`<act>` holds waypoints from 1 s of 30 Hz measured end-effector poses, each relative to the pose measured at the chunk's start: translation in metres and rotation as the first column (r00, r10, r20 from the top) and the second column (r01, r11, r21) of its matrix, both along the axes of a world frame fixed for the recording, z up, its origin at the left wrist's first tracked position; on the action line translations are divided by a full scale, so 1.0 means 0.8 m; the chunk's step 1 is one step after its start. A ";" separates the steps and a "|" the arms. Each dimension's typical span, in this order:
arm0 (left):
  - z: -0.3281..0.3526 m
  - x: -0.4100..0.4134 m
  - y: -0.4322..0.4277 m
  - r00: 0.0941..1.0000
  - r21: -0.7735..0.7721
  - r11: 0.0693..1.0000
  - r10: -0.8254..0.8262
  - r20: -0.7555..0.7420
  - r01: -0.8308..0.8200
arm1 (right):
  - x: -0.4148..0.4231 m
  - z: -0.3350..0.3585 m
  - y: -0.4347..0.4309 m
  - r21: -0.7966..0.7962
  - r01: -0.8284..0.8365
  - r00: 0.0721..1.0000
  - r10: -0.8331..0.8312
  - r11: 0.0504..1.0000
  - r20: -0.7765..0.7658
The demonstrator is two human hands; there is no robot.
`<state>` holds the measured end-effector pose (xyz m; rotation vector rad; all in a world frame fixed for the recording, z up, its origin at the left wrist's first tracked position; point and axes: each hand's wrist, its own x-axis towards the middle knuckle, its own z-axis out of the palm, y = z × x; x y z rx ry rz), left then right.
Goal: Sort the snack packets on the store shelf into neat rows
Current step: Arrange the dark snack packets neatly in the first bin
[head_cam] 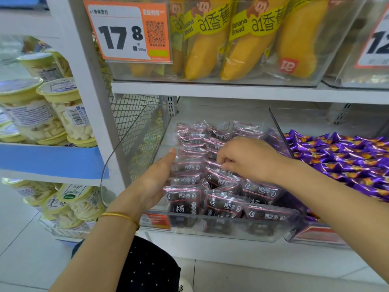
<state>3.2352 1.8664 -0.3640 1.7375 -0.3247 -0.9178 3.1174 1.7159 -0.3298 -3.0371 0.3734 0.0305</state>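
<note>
We read "17.8", "元" and "500g" on the orange-and-white price tag [126,30] fixed to the upper clear bin. The yellow banana bread packets [210,45] beside it carry "Banana Bread" and "a1香蕉". The frontmost of the dark snack packets [185,204] shows "杨". A second price tag [376,39] at the right edge shows "12", cut off.

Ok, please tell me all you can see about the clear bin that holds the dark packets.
The clear bin looks like transparent hard plastic, open on top, with side walls sloping down to a low front. It stands on the lower white shelf, beside the purple sweets. Rough rows of dark packets with pink edges fill it. The left hand presses flat against the left row; the right hand reaches in, fingers curled on a packet.
</note>
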 end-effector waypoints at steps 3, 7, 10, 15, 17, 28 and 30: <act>0.002 0.000 0.008 0.997 -0.009 0.999 0.032 -0.068 -0.033 | -0.003 -0.003 0.003 0.038 0.023 0.994 -0.027 0.999 0.104; -0.012 0.016 0.024 0.990 0.034 0.991 0.131 0.047 -0.133 | -0.024 0.004 0.021 0.140 -0.078 0.967 0.041 0.987 0.251; -0.013 0.007 0.024 0.977 0.179 0.984 -0.029 0.209 -0.009 | -0.032 0.002 0.027 0.168 -0.128 0.992 0.125 0.977 0.028; -0.014 -0.001 0.021 0.880 0.333 0.941 -0.211 0.426 0.064 | -0.027 -0.002 0.021 0.151 -0.143 0.986 0.153 0.978 -0.059; -0.011 -0.002 0.022 0.872 0.320 0.943 -0.233 0.431 0.095 | -0.026 -0.012 0.025 0.008 -0.143 0.989 0.143 0.990 -0.035; -0.005 -0.012 0.016 0.802 0.366 0.925 -0.293 0.520 0.100 | -0.034 -0.020 0.017 -0.049 -0.024 0.999 0.026 0.998 0.038; -0.009 -0.008 0.013 0.808 0.333 0.940 -0.251 0.533 0.072 | -0.037 -0.018 0.017 0.025 -0.033 0.999 0.033 0.999 0.033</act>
